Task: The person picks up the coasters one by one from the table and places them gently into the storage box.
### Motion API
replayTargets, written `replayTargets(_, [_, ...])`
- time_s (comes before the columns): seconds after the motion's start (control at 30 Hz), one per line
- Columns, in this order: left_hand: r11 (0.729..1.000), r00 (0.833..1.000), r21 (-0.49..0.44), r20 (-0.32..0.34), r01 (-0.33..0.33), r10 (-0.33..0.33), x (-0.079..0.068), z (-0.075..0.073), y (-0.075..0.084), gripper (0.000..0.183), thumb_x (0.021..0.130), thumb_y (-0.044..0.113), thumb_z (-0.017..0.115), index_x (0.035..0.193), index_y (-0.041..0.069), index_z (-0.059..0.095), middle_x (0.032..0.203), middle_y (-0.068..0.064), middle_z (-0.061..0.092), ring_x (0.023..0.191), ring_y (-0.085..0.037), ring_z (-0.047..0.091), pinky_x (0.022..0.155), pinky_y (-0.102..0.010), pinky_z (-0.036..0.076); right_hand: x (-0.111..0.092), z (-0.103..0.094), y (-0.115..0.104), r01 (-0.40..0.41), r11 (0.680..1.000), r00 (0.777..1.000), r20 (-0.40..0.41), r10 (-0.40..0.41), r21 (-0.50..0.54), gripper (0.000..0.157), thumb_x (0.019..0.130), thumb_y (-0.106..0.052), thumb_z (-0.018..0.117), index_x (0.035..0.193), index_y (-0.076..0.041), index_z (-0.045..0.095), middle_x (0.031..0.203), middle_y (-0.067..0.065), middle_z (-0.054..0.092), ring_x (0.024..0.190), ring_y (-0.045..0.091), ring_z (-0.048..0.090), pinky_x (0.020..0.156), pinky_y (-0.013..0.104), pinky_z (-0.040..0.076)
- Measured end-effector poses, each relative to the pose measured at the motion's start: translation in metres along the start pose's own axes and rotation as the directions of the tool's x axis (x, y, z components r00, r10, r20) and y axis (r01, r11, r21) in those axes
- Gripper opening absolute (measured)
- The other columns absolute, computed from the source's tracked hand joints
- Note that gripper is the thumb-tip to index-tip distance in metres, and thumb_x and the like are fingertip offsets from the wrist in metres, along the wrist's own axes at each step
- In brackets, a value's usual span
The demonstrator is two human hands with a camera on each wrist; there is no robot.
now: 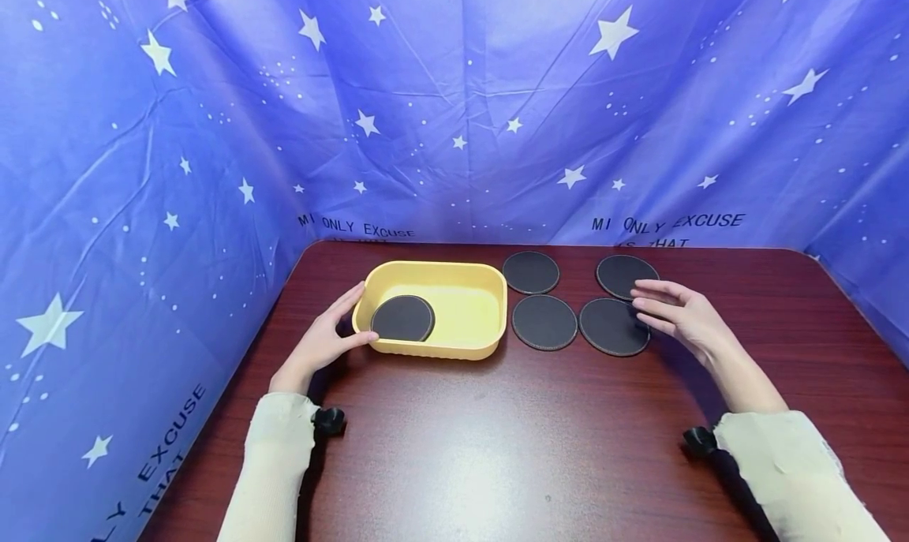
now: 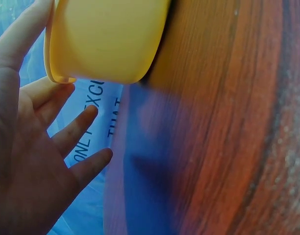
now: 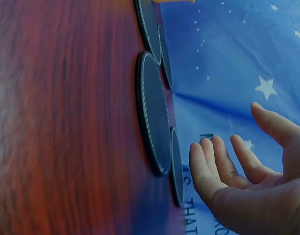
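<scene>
A yellow plastic box (image 1: pixel 469 351) stands on the table with a black round coaster (image 1: pixel 402 319) lying at its left end. My left hand (image 1: pixel 325 337) holds the box's left end between thumb and forefinger; in the left wrist view the other fingers spread free of the yellow wall (image 2: pixel 108 44). To the right of the box lie more stitched black coasters: two near it, at the back (image 1: pixel 531 272) and front (image 1: pixel 545 322), and two farther right, a back coaster (image 1: pixel 625 276) and a front coaster (image 1: pixel 612 327). Over the right pair hovers my right hand (image 1: pixel 678 317), fingers loosely extended, holding nothing.
The dark red wooden table (image 1: pixel 454 431) has a glare spot near its front. Blue star-printed cloth (image 1: pixel 454 108) hangs behind and on both sides, meeting the table's back edge. Black straps (image 1: pixel 330 421) sit at both wrists.
</scene>
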State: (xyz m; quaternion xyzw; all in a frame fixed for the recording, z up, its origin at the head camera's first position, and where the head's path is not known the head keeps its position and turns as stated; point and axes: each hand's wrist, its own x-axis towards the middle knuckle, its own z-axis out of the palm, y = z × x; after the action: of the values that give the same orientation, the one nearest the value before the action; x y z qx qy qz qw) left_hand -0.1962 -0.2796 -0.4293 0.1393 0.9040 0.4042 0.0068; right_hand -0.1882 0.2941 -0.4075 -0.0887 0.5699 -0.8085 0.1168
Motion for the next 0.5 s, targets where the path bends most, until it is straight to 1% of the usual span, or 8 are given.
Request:
replayTargets(0.1, [1.0,1.0,-0.01,0.002,0.0,0.0,0.0,0.0,0.0,0.091,0.083,0.027,0.082,0.157,0.014,0.032,0.165,-0.006,0.028,0.154,-0.029,0.021,0.124,-0.056,0.017,-0.002,-0.006,0.002,0.012,1.0,1.0,-0.011,-0.012,-0.003,0.037,0.096,0.013,0.051,0.115,-0.012,0.07,0.106,-0.003,0.076,0.098,0.005,0.072,0.083,0.024,0.06])
replayTargets(0.2, [1.0,1.0,-0.012,0.003,0.0,0.0,0.0,-0.001,0.0,0.091,0.083,0.026,0.082,0.157,0.014,0.032,0.165,-0.007,0.028,0.154,-0.03,0.02,0.124,-0.058,0.017,-0.004,-0.011,0.003,0.009,1.0,0.999,-0.033,-0.01,-0.028,0.037,0.095,0.013,0.053,0.113,-0.015,0.071,0.105,-0.005,0.076,0.097,0.004,0.072,0.082,0.022,0.06])
replayTargets(0.37, [1.0,1.0,-0.01,0.003,0.012,-0.012,0.0,0.0,-0.001,0.091,0.083,0.029,0.082,0.158,0.017,0.031,0.166,-0.004,0.027,0.155,-0.029,0.02,0.124,-0.057,0.016,-0.007,-0.017,0.006,-0.023,0.997,0.998,-0.066,0.018,-0.076,0.036,0.094,0.011,0.058,0.111,-0.018,0.07,0.104,-0.009,0.075,0.096,0.001,0.072,0.082,0.018,0.058])
replayTargets(0.5, [1.0,1.0,-0.01,0.0,0.014,-0.014,-0.001,0.0,0.0,0.093,0.082,0.03,0.082,0.158,0.018,0.03,0.166,-0.003,0.027,0.154,-0.027,0.021,0.125,-0.055,0.017,-0.007,-0.021,0.009,-0.064,0.991,0.997,-0.057,0.058,-0.116,0.035,0.094,0.008,0.059,0.112,-0.02,0.068,0.105,-0.013,0.073,0.096,-0.001,0.07,0.083,0.015,0.057])
